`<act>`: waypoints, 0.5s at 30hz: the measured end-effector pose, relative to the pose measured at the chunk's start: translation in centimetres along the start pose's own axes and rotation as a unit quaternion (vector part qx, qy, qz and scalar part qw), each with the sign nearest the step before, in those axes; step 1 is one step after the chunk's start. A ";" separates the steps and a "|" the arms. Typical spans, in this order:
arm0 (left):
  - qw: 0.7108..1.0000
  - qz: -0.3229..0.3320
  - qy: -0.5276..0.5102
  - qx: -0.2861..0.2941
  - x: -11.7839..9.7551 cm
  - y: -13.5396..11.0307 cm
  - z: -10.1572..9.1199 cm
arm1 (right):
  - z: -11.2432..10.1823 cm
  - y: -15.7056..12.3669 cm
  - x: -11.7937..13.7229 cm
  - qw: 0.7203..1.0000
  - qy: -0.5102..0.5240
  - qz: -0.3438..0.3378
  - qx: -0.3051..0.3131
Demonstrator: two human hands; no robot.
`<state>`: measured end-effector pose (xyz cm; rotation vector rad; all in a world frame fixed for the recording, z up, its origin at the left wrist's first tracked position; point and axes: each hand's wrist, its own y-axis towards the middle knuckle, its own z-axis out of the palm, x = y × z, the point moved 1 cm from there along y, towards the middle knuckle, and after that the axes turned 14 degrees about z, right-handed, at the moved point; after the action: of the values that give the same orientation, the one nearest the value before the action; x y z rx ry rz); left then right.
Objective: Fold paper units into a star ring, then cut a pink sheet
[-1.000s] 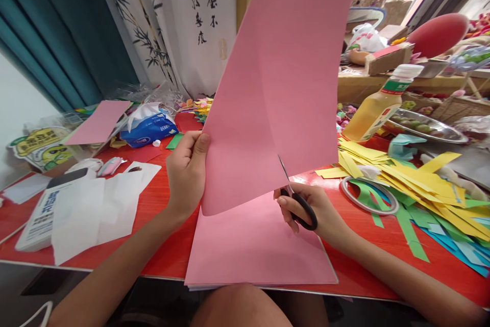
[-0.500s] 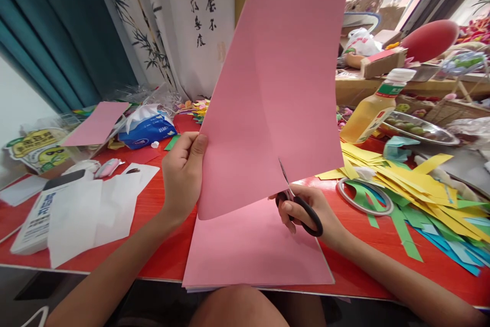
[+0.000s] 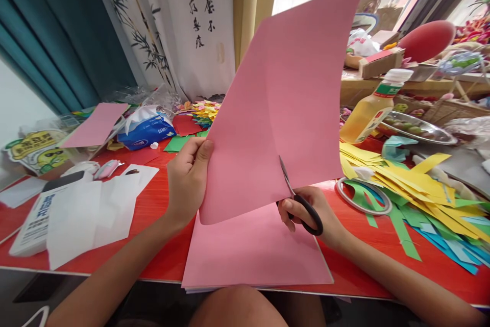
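Observation:
A large sheet of pink paper [image 3: 298,97] is held up at a slant, its left edge pinched between thumb and fingers of my left hand [image 3: 191,174]. My right hand [image 3: 306,212] grips black-handled scissors [image 3: 311,215] at the lower edge of that sheet. One scissor blade shows against the near face of the paper, pointing up and left; the other blade is hidden behind it. Below lies a stack of pink paper [image 3: 256,260] at the front of the red table [image 3: 153,204].
Yellow, green and blue paper strips [image 3: 413,184] lie at right around a tape roll [image 3: 340,192]. A juice bottle [image 3: 367,115] and metal plate [image 3: 429,130] stand behind. Left are white sheets [image 3: 95,215], a blue tissue pack [image 3: 145,130] and a white box [image 3: 34,225].
The held sheet's top has come down and tipped slightly right. My left hand has shifted a little to the right with it. The scissors stay at nearly the same place.

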<state>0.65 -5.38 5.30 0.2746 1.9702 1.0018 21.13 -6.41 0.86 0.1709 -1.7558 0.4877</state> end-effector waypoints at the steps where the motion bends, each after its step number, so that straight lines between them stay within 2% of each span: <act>1: 1.000 0.000 -0.001 -0.001 0.0 0.0 0.0 | 0.0 0.0 0.0 1.000 -0.002 0.001 -0.001; 15: 1.000 -0.001 0.001 -0.001 -0.1 -0.1 0.0 | 0.2 0.1 0.3 1.000 -0.018 0.005 -0.019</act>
<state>0.74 -5.47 5.24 0.2696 1.9711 1.0035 20.86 -6.40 1.07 0.1437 -1.8001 0.4608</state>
